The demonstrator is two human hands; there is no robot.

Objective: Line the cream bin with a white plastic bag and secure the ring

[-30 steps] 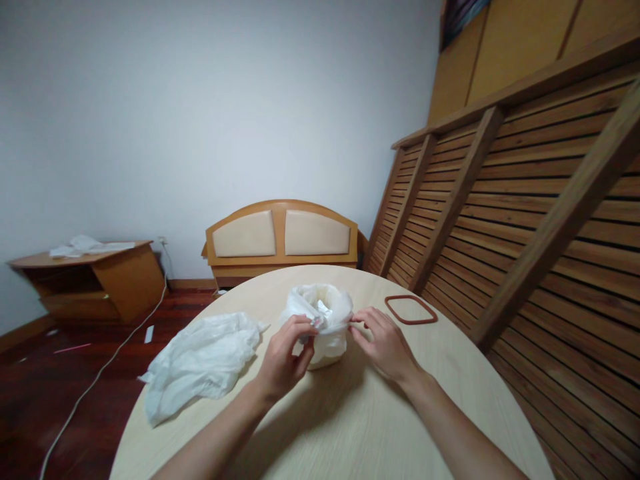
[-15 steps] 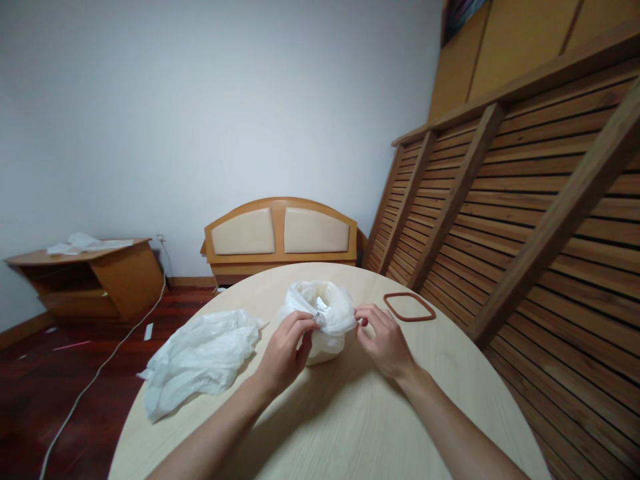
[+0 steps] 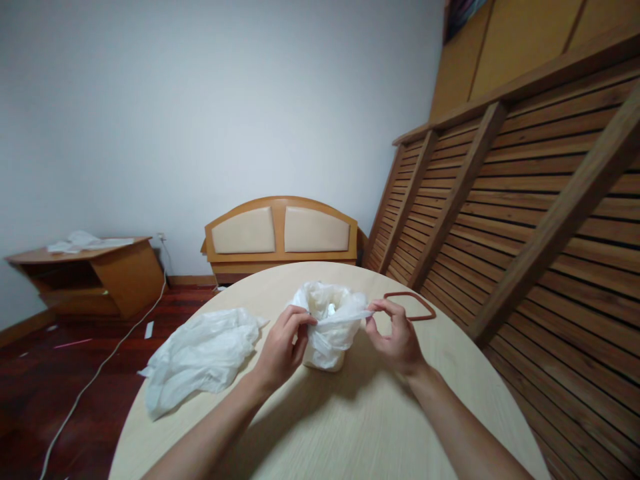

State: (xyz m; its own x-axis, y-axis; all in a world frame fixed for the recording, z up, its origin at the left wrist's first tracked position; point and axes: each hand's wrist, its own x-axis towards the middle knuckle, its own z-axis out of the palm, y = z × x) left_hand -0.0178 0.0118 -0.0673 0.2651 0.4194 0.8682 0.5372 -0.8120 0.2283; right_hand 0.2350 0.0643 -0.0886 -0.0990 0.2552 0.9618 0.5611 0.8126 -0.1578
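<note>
A small white plastic bag point(image 3: 327, 327) stands in the middle of the round pale wooden table point(image 3: 350, 413), wrapped around a small container with something shiny inside. My left hand point(image 3: 283, 347) pinches the bag's near left edge. My right hand point(image 3: 395, 337) pinches the bag's right edge and holds it out sideways, so the plastic is stretched between both hands.
A second crumpled white plastic bag point(image 3: 200, 357) lies on the table's left part. A brown rounded-square rubber ring point(image 3: 411, 305) lies at the far right of the table. Slatted wooden panels point(image 3: 525, 213) lean on the right. A headboard point(image 3: 283, 233) and a low cabinet point(image 3: 85, 273) stand by the wall.
Both hands stayed on the bag. My right hand has lifted and pulled the bag's edge out to the right, opening the bag's mouth wider.
</note>
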